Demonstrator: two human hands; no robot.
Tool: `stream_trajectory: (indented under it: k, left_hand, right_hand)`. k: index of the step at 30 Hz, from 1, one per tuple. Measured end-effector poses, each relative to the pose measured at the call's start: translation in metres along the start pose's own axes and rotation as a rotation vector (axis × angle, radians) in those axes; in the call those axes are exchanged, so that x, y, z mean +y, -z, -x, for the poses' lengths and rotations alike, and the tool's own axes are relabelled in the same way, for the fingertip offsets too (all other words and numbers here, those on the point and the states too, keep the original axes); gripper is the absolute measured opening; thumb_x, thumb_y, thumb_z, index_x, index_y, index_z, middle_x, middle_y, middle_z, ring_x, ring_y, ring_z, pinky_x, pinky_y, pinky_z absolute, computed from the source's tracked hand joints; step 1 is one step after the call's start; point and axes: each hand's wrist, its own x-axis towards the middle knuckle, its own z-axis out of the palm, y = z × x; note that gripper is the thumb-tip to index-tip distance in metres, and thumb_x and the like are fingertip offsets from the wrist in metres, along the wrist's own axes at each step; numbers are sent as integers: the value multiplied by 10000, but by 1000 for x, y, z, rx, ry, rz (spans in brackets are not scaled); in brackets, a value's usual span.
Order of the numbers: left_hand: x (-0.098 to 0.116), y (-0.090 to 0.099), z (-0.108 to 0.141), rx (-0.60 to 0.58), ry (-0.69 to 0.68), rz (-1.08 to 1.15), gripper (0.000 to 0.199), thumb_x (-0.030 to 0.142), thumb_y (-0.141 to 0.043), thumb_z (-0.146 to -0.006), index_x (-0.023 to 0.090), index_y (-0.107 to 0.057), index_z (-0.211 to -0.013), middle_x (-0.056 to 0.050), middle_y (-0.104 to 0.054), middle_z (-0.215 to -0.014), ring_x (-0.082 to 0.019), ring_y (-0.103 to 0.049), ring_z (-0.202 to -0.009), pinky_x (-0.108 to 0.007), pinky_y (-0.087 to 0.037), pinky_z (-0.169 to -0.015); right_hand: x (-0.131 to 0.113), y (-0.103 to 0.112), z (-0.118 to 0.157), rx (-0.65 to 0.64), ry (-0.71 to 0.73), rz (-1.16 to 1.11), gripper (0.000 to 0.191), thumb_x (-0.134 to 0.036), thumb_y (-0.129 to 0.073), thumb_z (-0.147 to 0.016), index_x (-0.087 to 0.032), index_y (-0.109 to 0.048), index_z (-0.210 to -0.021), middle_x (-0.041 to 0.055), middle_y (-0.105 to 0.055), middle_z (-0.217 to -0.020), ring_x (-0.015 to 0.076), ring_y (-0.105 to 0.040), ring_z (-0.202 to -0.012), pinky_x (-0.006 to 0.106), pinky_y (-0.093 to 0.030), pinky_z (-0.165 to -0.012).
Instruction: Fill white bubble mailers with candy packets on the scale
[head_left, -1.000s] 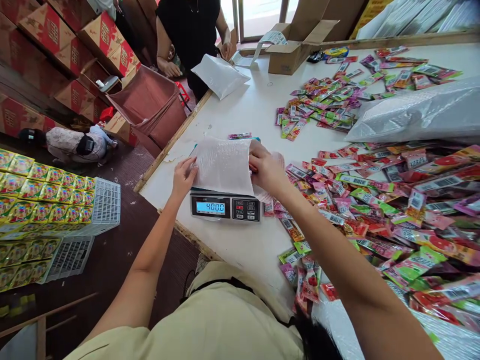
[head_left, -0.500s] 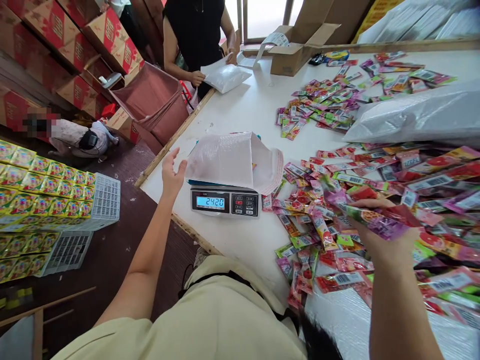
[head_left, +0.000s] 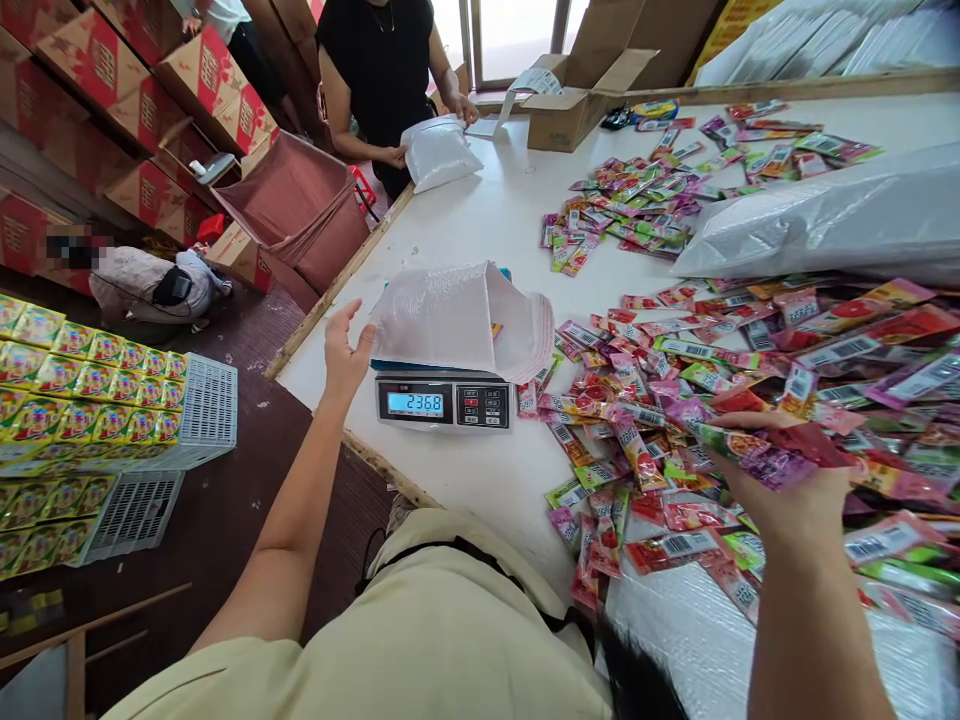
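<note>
A white padded mailing bag (head_left: 442, 318) lies on a digital scale (head_left: 442, 402), its mouth gaping to the right with a bit of a packet showing inside. The scale's lit display reads 2368. At the bag's left end my left hand (head_left: 347, 350) is open, thumb and fingers apart, with nothing in it; whether a fingertip touches the bag I cannot tell. Over a spread heap of colourful snack packets (head_left: 679, 545), my right hand (head_left: 787, 490) is closed around a few packets, a purple one (head_left: 769, 462) on top. Its fingertips are hidden.
Across the white table (head_left: 480, 225), a co-worker in black holds a filled white bag (head_left: 441, 155). A cardboard box (head_left: 570, 115) and a large plastic bag (head_left: 832, 220) are on the table. Crates of yellow packs (head_left: 97, 385) stand left; another person crouches behind.
The display has dropped from 2420 to 2368. My right hand, still holding packets, has shifted slightly over the heap. The co-worker's bag has been tilted more upright. My view has moved a little.
</note>
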Motion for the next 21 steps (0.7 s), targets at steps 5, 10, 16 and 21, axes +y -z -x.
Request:
stream_trajectory:
  k: [5, 10, 16, 21]
  left_hand:
    - [-5, 0, 1, -16, -3, -12, 551, 608, -563, -949, 244, -580, -1363, -134, -627, -1366, -282, -603, -1252, -506, -485, -1080]
    - [-7, -7, 2, -48, 0, -22, 503, 574, -564, -958, 230, -614, -1321, -135, -640, -1341, -286, -588, -1285, -508, -469, -1101]
    - [-4, -6, 2, -49, -23, -42, 475, 553, -574, -954, 230, -629, -1298, -130, -650, -1332, -281, -583, -1289, -502, -467, -1104]
    - [-10, 9, 6, -52, 32, -61, 488, 554, -569, -949, 239, -614, -1319, -120, -637, -1360, -281, -582, -1295, -502, -476, -1099]
  right_hand:
    - [-6, 7, -2, -313, 96, 296, 571, -303, -662, -723, -283, -625, -1293, 247, -627, -1238, 455, -595, -1241, 617, -520, -947]
    - [-101, -10, -34, -289, 320, 195, 487, -201, -483, -893, -234, -614, -1361, 195, -581, -1402, 339, -584, -1288, 508, -506, -1049]
    - [-202, -111, -97, -601, 406, 155, 593, -46, -477, -818, -106, -541, -1404, 214, -619, -1325, 311, -619, -1164, 380, -506, -918]
    - [-202, -146, -110, -622, 376, 290, 436, -111, -548, -856, -63, -585, -1288, 214, -676, -1140, 271, -638, -944, 311, -426, -751]
